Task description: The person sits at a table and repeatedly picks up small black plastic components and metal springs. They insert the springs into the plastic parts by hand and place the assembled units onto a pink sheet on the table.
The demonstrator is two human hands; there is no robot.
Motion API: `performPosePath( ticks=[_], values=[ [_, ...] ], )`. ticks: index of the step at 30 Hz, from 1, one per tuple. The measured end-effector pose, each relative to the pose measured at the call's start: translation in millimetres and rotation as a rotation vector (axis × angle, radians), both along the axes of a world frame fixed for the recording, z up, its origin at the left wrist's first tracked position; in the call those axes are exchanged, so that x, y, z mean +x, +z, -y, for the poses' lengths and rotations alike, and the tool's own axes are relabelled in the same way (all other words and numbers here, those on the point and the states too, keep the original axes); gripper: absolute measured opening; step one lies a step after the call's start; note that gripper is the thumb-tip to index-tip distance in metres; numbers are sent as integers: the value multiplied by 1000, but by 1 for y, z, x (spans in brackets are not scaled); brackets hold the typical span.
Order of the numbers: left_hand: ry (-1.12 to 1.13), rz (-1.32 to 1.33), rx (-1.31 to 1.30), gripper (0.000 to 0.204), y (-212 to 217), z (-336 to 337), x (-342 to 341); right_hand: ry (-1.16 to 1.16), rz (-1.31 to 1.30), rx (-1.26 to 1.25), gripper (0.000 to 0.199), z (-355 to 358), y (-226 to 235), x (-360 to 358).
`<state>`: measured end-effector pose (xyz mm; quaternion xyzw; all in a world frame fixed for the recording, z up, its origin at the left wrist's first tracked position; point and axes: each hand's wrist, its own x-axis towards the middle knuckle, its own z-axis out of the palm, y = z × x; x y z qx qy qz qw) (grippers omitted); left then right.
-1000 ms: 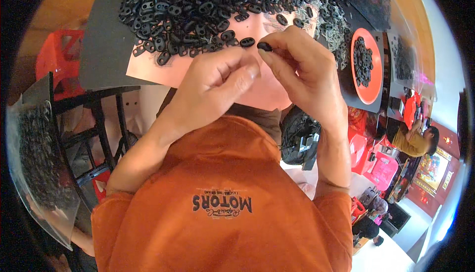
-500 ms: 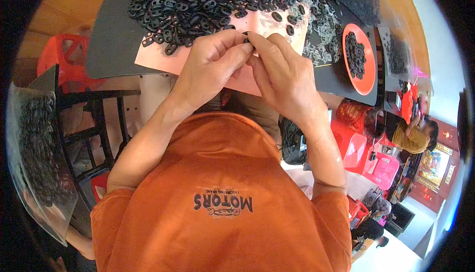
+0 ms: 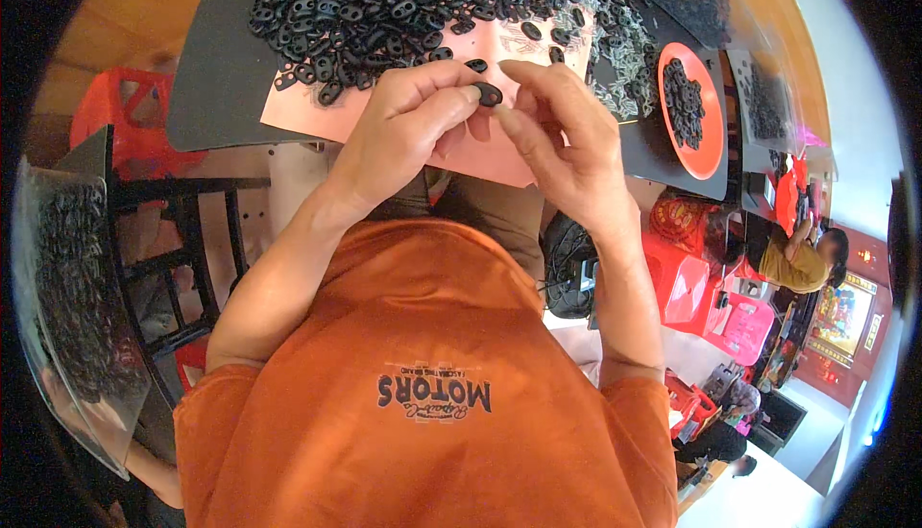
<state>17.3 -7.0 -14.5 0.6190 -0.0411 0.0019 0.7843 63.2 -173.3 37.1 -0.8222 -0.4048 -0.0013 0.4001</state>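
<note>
Between the thumb and fingers of my left hand [image 3: 408, 125] is a small black oval cord lock [image 3: 489, 94] with holes through it. Just to its right, my right hand [image 3: 576, 139] has its thumb and index finger apart, with nothing seen between them; its other fingers are partly curled. Both hands are above the near edge of a pink sheet [image 3: 317, 117]. A large heap of similar black cord locks [image 3: 365, 19] lies beyond them, and a few loose ones rest on the sheet close to my fingertips.
Small clear plastic pieces [image 3: 622, 62] are heaped right of the sheet. A red plate [image 3: 709, 158] holds more black pieces at the table's right. Red stools [image 3: 134, 110] stand left and right. A clear bag of black parts [image 3: 77, 278] is at far left; people sit at far right.
My right thumb and index finger have parted and drawn back to the right. The cord lock, earlier mostly hidden between both hands, now shows in my left hand.
</note>
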Motion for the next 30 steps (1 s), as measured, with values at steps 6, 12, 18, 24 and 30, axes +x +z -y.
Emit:
performPosePath(
  ticks=[6, 12, 18, 24, 30],
  values=[
    [-78, -64, 6, 23, 1, -7, -1, 66, 175, -1, 25, -6, -11, 6],
    [-23, -30, -47, 22, 2, 0, 0, 30, 203, -75, 26, -5, -12, 3],
    [-39, -52, -22, 22, 3, -1, 2, 16, 174, -38, 27, -3, -14, 4],
    [-37, -116, 14, 22, 11, 0, 3, 46, 211, -45, 27, -1, -19, 12],
    [-57, -172, -38, 22, 15, -2, 1, 81, 159, 54, 26, -3, -24, 17]
  ],
)
